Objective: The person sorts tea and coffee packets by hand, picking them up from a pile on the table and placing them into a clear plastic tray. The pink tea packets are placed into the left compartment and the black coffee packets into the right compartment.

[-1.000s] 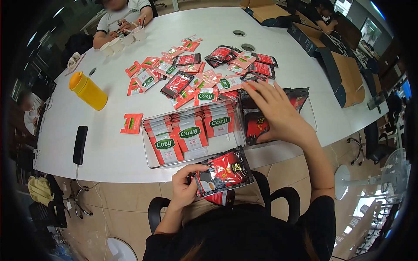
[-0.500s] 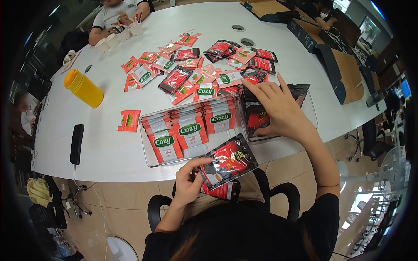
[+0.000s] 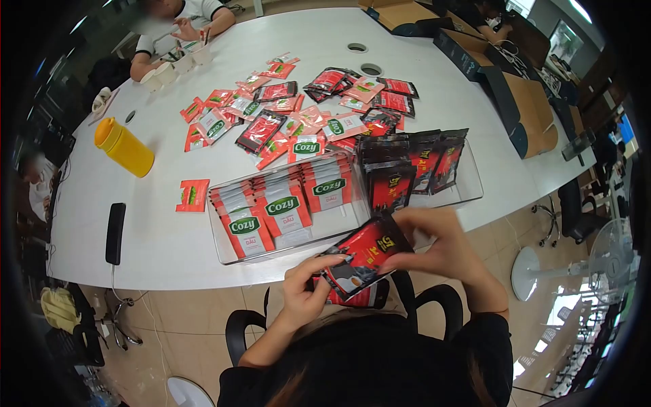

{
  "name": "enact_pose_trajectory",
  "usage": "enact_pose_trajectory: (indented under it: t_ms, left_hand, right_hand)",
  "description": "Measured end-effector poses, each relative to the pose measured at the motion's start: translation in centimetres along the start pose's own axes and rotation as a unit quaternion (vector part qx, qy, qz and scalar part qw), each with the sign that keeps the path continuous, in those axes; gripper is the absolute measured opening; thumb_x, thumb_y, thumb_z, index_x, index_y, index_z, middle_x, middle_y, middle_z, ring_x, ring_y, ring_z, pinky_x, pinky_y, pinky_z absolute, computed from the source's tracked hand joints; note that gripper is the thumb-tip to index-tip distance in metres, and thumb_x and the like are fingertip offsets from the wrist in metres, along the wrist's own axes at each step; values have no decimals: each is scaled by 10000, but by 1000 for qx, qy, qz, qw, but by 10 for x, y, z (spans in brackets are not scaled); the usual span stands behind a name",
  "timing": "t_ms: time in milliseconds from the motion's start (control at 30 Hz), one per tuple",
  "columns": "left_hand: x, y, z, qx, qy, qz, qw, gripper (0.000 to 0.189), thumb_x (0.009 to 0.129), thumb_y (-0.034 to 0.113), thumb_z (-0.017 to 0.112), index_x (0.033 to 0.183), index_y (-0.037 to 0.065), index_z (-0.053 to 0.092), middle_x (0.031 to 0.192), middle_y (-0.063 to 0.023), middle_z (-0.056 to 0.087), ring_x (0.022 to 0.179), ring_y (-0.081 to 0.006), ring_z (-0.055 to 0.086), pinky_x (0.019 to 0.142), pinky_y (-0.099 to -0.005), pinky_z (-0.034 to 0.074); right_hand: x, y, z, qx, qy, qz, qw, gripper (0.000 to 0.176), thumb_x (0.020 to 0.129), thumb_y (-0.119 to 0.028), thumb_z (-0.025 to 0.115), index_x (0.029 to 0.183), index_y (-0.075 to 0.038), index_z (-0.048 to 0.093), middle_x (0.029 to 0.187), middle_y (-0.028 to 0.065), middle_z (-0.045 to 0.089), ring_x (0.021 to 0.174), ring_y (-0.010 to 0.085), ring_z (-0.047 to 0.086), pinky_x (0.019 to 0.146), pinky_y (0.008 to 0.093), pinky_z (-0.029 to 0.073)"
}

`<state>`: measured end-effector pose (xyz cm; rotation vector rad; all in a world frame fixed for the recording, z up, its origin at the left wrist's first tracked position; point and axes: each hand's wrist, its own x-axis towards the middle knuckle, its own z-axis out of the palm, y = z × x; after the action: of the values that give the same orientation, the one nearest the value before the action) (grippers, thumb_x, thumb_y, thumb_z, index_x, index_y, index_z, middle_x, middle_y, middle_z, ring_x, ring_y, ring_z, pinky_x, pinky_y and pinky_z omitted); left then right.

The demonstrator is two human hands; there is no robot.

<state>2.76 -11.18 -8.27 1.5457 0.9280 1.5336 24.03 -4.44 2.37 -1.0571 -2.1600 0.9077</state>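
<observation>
My left hand (image 3: 304, 290) pinches black-and-red coffee sachets (image 3: 363, 256) at their lower left, in front of the table edge. My right hand (image 3: 441, 247) has closed on the right side of the same sachets, thumb in front and fingers partly behind. Lower down, another red sachet (image 3: 366, 296) shows beneath them, near my lap. Just beyond my hands stands a clear bin (image 3: 298, 249) with rows of red-and-white Cozy tea sachets (image 3: 283, 207). Against its right side, a second clear bin (image 3: 468, 197) holds upright black coffee sachets (image 3: 393, 186).
Mixed loose sachets (image 3: 261, 130) lie piled behind the bins. A single Cozy sachet (image 3: 192, 196), a yellow bottle (image 3: 125, 149) and a black phone (image 3: 116, 234) are on the left. Opened cardboard boxes (image 3: 522, 115) stand at right. Across the table sits a person (image 3: 180, 30) beside white cups (image 3: 183, 64).
My right hand has left the black sachets in the right bin and come back toward me, onto the sachets in my left hand. The view has shifted slightly.
</observation>
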Motion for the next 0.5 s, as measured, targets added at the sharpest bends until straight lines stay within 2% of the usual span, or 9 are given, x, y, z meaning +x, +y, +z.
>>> enact_pose_trajectory:
  t_ms: [100,133,167,233,267,333,400,433,500]
  left_hand:
    - [5,-4,5,26,-54,23,998,266,837,-58,528,1087,-17,609,1020,-170,657,890,-202,639,787,-278,483]
    - [1,0,9,18,-54,-28,998,266,851,-52,517,1106,-25,588,1055,-178,653,962,-226,637,833,-288,475]
    - [0,0,11,-3,-65,-33,997,262,866,-41,497,1120,-36,558,1074,-204,637,986,-244,627,852,-296,466]
    - [3,-3,15,-46,-88,-41,994,259,895,-19,456,1148,-58,496,1114,-256,604,1033,-278,606,891,-311,448]
    - [3,-3,11,-44,-132,-63,988,254,919,-3,406,1161,-52,462,1148,-292,575,1107,-327,567,933,-333,430]
    - [4,-4,14,-90,-125,-83,984,238,927,12,399,1145,-50,471,1147,-289,576,1107,-330,565,938,-337,427]
    - [5,-4,17,-137,-114,-123,976,221,930,41,409,1119,-48,480,1142,-282,579,1109,-334,561,946,-356,417]
    - [7,-4,17,-134,-118,-114,977,224,919,46,426,1117,-44,479,1143,-281,577,1115,-333,555,950,-364,412]
    - [11,-5,17,-128,-126,-95,979,236,898,56,461,1114,-37,477,1144,-279,574,1128,-331,544,958,-381,402]
  right_hand:
    - [-7,6,1,116,0,47,992,193,713,-73,775,834,-7,640,683,3,619,581,55,524,500,207,353]
    - [-11,13,-7,42,35,24,998,188,714,-46,763,850,-6,640,718,14,639,594,63,544,533,207,389]
    - [-9,10,-12,75,109,5,991,165,729,-19,738,859,-1,638,730,31,643,603,79,567,567,212,422]
    - [-11,21,-31,-8,225,-19,974,179,771,-31,698,939,-11,640,763,61,650,640,111,593,592,242,450]
    - [-12,27,-42,-62,253,-36,965,174,768,-29,691,933,-17,638,766,59,643,657,134,589,609,255,450]
    - [-10,37,-63,-168,304,-68,935,164,763,-26,677,922,-31,633,773,55,631,692,179,582,643,280,450]
    - [-8,41,-76,-276,207,-48,938,157,739,-36,682,887,-41,631,777,52,621,723,204,567,663,297,441]
    - [-7,43,-82,-326,156,-36,932,153,727,-41,685,869,-46,630,778,51,616,739,217,560,673,306,436]
    - [0,62,-78,-325,104,-70,938,200,706,-87,694,891,-73,622,785,47,582,793,245,522,708,337,424]
